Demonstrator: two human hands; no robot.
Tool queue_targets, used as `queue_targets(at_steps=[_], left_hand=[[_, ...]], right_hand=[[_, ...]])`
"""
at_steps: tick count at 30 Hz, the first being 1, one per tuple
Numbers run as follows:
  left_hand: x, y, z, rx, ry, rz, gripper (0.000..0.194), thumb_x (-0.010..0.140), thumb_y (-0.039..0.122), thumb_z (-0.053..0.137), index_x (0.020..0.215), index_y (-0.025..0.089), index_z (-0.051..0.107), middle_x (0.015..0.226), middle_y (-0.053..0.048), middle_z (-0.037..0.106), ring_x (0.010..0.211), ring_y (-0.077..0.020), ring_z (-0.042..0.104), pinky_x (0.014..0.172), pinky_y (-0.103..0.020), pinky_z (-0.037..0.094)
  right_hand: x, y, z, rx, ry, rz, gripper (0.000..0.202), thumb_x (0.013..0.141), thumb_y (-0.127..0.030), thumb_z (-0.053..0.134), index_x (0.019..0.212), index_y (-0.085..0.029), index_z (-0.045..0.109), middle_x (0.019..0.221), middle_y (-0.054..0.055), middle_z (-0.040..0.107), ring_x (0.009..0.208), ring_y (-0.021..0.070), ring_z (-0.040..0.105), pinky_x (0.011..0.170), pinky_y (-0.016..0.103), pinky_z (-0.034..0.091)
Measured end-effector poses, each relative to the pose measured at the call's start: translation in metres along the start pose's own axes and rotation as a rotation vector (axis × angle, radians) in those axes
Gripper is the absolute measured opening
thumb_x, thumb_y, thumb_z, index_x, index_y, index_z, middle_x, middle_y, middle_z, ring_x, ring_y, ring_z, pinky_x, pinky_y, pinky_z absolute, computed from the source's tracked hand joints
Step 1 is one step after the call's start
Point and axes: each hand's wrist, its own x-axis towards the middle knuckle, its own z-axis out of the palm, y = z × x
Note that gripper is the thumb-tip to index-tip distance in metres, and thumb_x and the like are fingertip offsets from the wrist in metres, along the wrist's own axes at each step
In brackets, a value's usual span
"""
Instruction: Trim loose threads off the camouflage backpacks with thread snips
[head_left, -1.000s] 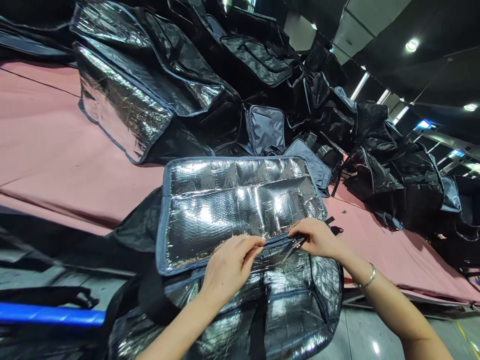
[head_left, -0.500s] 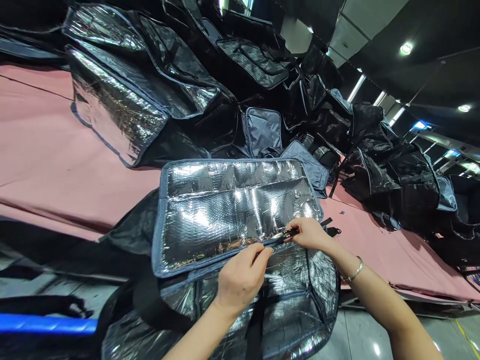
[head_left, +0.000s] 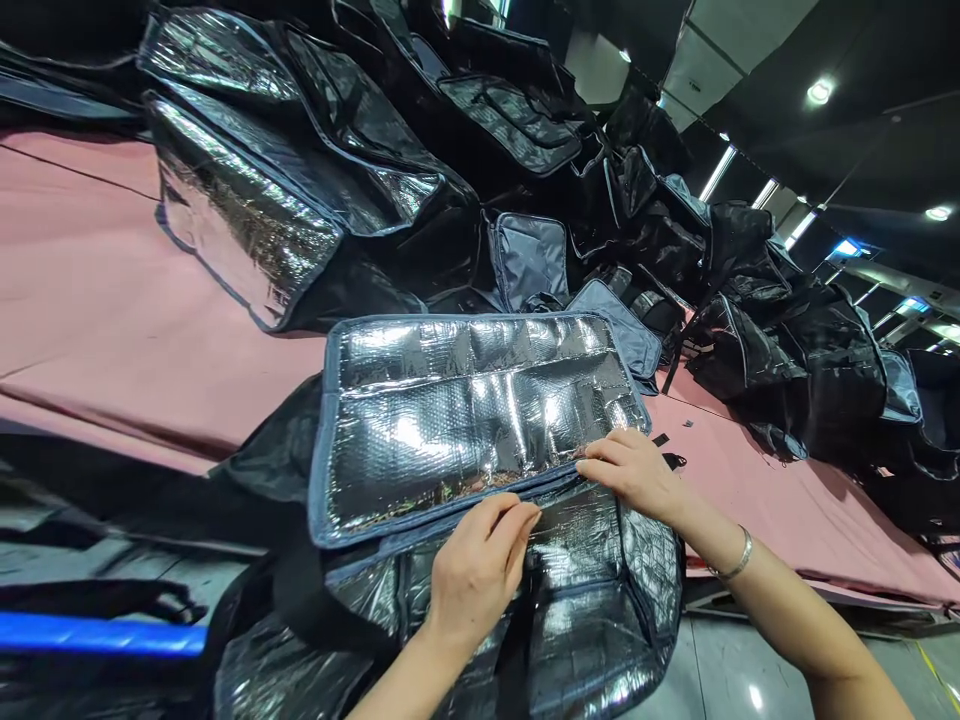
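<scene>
An insulated bag with silver foil lining lies in front of me. Its rectangular lid [head_left: 465, 410], edged in blue-grey binding, is raised and folded back, with the foil-lined body [head_left: 577, 620] below. My left hand [head_left: 480, 565] is closed in a pinch at the bound seam between lid and body. Further right along the same seam, my right hand [head_left: 634, 475] has its fingertips closed on the binding. Whether anything sits hidden in the right palm cannot be made out. A black webbing strap [head_left: 319, 600] loops at the bag's left side.
A long table with a pink cover [head_left: 97, 300] runs behind the bag. More foil-lined black bags [head_left: 247, 210] are heaped along it, reaching far right. A blue bar [head_left: 97, 634] shows at the lower left, above a tiled floor [head_left: 731, 665].
A small dark tool with a red part showed between my right fingers earlier and is out of sight now. The right fingers have come down onto the seam; my left hand stays nearly in place.
</scene>
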Motion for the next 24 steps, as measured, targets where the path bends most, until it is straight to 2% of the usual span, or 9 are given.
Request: queue_targets(at_steps=[6,13,16,24], left_hand=[[0.000,-0.001,0.001,0.010,0.002,-0.011,0.014,0.087,0.018,0.049,0.084,0.018,0.062,0.081,-0.004,0.063,0.075,-0.0149,0.061,0.072,-0.025,0.049],[0.000,-0.003,0.000,0.011,-0.015,-0.004,0.013,0.087,0.017,0.049,0.084,0.017,0.061,0.081,-0.004,0.062,0.075,-0.0151,0.061,0.072,-0.026,0.049],[0.002,-0.003,-0.002,-0.005,-0.020,-0.017,0.015,0.087,0.018,0.048,0.082,0.018,0.062,0.080,-0.004,0.063,0.074,-0.0148,0.061,0.070,-0.025,0.049],[-0.003,-0.007,-0.001,-0.019,-0.006,0.022,0.010,0.085,0.015,0.051,0.085,0.016,0.061,0.080,-0.004,0.061,0.076,-0.0144,0.061,0.071,-0.024,0.049]], right_hand=[[0.011,-0.008,-0.003,-0.058,-0.065,-0.033,0.015,0.094,-0.016,0.047,0.091,-0.022,0.060,0.097,0.001,0.060,0.079,0.0152,0.044,0.061,0.029,0.033],[0.009,-0.008,-0.006,-0.048,-0.009,-0.031,0.016,0.095,-0.016,0.044,0.092,-0.019,0.059,0.092,0.002,0.061,0.078,0.0154,0.044,0.062,0.029,0.033],[0.011,-0.009,-0.007,-0.065,-0.045,-0.037,0.018,0.095,-0.014,0.043,0.090,-0.020,0.059,0.089,0.002,0.061,0.075,0.0156,0.043,0.060,0.029,0.031],[0.014,-0.007,0.002,-0.004,-0.073,-0.006,0.019,0.095,-0.014,0.044,0.083,-0.019,0.059,0.080,0.002,0.060,0.069,0.0157,0.039,0.059,0.029,0.031]])
